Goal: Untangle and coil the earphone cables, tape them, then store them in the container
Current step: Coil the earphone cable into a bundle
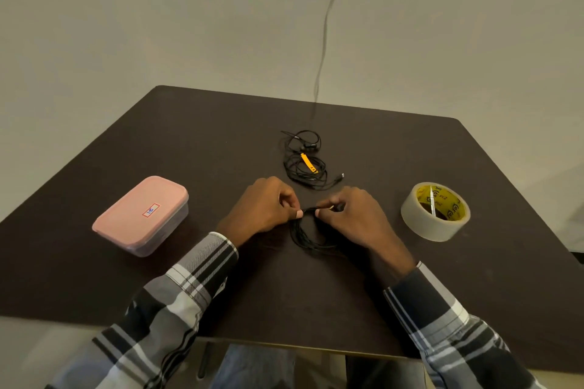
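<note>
A coiled black earphone cable (305, 235) lies on the dark table (221, 142) between my hands. My left hand (264, 210) pinches the top of the coil from the left. My right hand (354, 215) pinches the same spot from the right, where a small yellowish bit shows at its fingertips. A second black earphone cable (305, 161), loosely coiled with a yellow strip across it, lies farther back at the table's middle. The roll of clear tape (435, 211) stands to the right. The container with a pink lid (142, 215) sits closed to the left.
A thin grey cord (325, 41) hangs down the wall behind the table. The table's near edge runs just below my sleeves, with my lap beneath it.
</note>
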Demonstrator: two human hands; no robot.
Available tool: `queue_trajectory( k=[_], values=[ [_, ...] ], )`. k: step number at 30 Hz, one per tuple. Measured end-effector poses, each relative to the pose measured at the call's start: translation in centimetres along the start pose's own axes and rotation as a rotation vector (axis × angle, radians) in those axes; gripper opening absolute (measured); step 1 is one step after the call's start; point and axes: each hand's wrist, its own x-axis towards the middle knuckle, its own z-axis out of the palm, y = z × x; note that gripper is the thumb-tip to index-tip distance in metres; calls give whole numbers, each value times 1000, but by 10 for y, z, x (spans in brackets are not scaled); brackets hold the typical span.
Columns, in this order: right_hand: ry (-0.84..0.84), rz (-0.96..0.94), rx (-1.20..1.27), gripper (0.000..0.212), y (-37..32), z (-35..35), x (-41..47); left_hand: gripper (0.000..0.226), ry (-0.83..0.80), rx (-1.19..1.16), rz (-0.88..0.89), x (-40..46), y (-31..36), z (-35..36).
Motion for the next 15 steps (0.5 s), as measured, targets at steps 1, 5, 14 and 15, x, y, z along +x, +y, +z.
queue_trajectory(
  k=[1,5,14,15],
  values=[
    [13,-24,-37,17,0,0,0,8,11,11,20,-1,-1,2],
    [15,-44,-51,29,-1,0,-1,8,47,18,65,-4,-5,7],
    [140,8,167,19,1,-7,4,15,62,-4,36,3,-8,5],
    [156,11,185,18,3,-8,4,15,63,-13,32,4,-8,4]
  ],
)
